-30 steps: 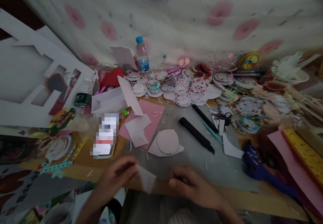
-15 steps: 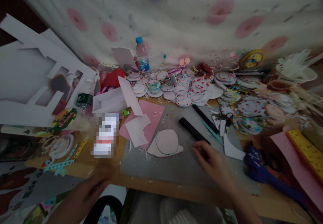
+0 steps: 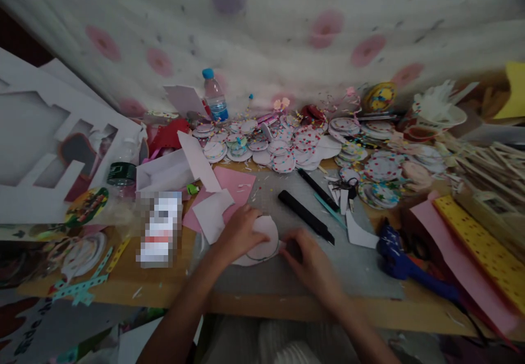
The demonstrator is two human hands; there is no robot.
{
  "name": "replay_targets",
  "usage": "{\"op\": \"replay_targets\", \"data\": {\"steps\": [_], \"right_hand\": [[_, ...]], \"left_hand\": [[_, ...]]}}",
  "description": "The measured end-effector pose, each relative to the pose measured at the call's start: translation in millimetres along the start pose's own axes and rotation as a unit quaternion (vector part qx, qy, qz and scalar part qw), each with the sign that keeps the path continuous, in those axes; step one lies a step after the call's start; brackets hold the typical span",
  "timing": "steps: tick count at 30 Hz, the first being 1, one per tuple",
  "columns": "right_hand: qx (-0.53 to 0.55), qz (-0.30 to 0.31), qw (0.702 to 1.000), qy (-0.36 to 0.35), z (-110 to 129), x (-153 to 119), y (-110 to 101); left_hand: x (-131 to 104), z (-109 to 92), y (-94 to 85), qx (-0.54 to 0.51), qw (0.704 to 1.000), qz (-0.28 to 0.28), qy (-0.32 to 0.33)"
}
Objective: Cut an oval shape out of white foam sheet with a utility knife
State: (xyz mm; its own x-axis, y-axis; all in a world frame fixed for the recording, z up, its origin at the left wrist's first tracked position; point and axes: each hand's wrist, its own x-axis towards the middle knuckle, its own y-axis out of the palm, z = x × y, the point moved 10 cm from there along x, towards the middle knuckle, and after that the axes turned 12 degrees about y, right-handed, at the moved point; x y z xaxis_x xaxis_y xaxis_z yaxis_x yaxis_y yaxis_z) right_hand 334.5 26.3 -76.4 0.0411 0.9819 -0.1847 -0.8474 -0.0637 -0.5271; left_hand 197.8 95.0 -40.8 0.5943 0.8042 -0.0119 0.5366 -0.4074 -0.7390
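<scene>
A pale pink paper piece with a circle drawn on it (image 3: 266,231) lies on the grey cutting mat (image 3: 246,284) in front of me. My left hand (image 3: 243,234) is on its left side, thumb across the paper and fingers by its upper edge. At the piece's right corner my right hand (image 3: 302,252) pinches the paper between thumb and fingers. Just beyond the right hand rests a black utility knife (image 3: 305,216). A black pen (image 3: 319,189) and a thin teal strip (image 3: 330,209) lie behind it.
Stacks of decorated paper discs (image 3: 283,153) line the back, near a water bottle (image 3: 215,98). A blue glue gun (image 3: 404,257) and yellow sponge strip (image 3: 479,243) are at right. A phone (image 3: 161,230), white box (image 3: 166,169) and cut white boards (image 3: 33,145) sit at left.
My left hand has come up from the table's front edge onto the paper piece. My right hand has moved left from beside the knife and taken the paper's right corner. The view has shifted.
</scene>
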Motion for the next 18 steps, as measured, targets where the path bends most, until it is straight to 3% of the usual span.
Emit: {"op": "replay_targets", "data": {"steps": [5,9,13,15,18], "right_hand": [[0.101,0.062,0.993,0.012,19,3,-11],[0.199,0.154,0.966,0.052,42,-2,-14],[0.24,0.2,0.948,0.067,60,-11,-8],[0.304,0.214,0.923,0.094,61,-14,0],[0.453,0.235,0.846,0.156,56,-18,17]], "left_hand": [[-22,-12,-18.1,-0.18,0.983,-0.03,-0.018],[-44,-11,-21.1,-0.344,0.93,-0.102,-0.085],[-58,-11,-6.9,-0.46,0.865,-0.141,-0.144],[-62,-11,0.9,-0.504,0.832,-0.163,-0.162],[-63,-11,12.2,-0.562,0.785,-0.191,-0.177]]}}
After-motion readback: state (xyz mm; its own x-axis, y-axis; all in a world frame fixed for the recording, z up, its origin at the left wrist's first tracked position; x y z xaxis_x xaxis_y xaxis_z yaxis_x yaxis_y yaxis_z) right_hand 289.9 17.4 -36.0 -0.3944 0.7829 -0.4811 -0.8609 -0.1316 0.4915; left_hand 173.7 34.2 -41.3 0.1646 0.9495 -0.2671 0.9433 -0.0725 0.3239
